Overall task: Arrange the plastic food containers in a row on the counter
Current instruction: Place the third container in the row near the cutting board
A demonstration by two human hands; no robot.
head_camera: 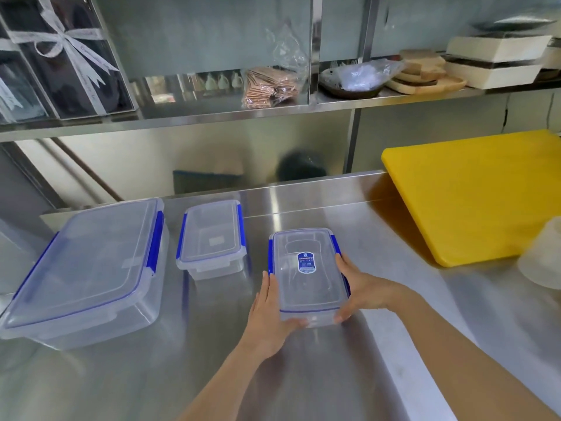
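Observation:
Three clear plastic containers with blue clips stand on the steel counter (303, 375). A large container (88, 268) is at the left. A medium container (212, 238) sits to its right, further back. A small container (306, 268) with a blue label on its lid is right of the middle. My left hand (270, 317) grips its left near corner and my right hand (361, 287) clasps its right side. The container's underside is hidden, so whether it rests on the counter I cannot tell.
A yellow cutting board (479, 192) leans at the back right. A whitish translucent object (543, 253) stands at the right edge. The shelf (212, 112) above carries a ribboned box, packets, wooden boards and trays.

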